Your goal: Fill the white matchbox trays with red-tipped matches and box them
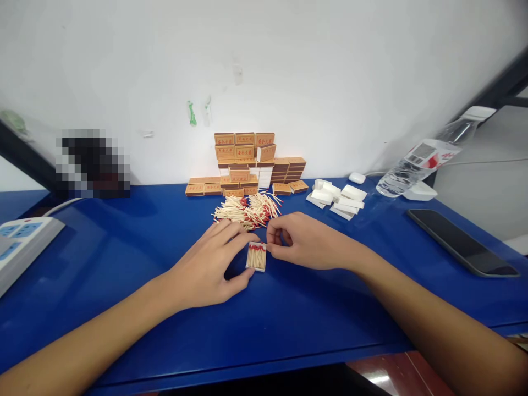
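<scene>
A small white matchbox tray (256,270) lies on the blue table, filled with red-headed matches (257,256) lined up side by side. My left hand (210,261) grips it between thumb and index finger, thumb at the near edge and index finger at the far edge. At the tray's upper right corner my right hand (292,239) has its fingers curled and the tips close together; whether they hold a match is hidden. Just beyond both hands spreads a heap of loose matches (237,212), heads pointing various ways.
Orange matchboxes (245,153) are stacked against the wall. Empty white trays (336,195) lie in a pile right of the match heap. Farther right are a tilted water bottle (429,151) and a black phone (460,242). A power strip (28,242) sits at the left edge.
</scene>
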`<act>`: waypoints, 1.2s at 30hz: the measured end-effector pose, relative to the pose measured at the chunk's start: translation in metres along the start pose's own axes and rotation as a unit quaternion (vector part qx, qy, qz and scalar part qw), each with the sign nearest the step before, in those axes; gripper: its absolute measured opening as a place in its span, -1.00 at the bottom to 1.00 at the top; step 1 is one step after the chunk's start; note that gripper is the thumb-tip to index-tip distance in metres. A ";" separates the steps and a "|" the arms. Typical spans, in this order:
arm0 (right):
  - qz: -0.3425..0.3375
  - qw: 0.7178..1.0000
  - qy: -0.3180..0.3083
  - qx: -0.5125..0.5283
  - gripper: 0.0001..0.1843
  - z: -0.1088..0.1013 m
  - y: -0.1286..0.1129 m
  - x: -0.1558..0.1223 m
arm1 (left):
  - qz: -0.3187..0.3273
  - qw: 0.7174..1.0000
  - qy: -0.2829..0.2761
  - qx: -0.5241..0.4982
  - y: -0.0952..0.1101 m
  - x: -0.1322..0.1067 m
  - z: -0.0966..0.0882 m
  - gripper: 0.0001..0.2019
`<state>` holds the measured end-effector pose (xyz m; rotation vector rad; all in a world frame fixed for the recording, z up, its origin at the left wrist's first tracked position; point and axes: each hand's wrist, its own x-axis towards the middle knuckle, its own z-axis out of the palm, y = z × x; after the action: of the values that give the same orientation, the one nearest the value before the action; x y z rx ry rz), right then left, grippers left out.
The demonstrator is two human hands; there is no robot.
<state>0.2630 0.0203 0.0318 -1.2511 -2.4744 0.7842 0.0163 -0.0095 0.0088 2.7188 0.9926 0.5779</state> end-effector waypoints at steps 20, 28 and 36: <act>0.051 0.996 0.020 -0.063 -0.92 -0.007 0.004 -0.001 | 0.025 0.999 -0.017 -0.018 -0.004 -0.002 0.001 -0.39; 0.074 0.993 0.038 -0.080 -0.95 -0.010 0.004 0.000 | 0.039 0.997 0.063 -0.017 -0.013 -0.001 0.004 -0.54; 0.070 0.993 0.052 -0.074 -0.95 -0.010 0.006 0.000 | 0.023 0.998 0.046 -0.040 -0.009 0.001 0.005 -0.69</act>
<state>0.2718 0.0266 0.0363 -1.4915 -2.4184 0.5609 0.0140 -0.0022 0.0021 2.6727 0.9085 0.7408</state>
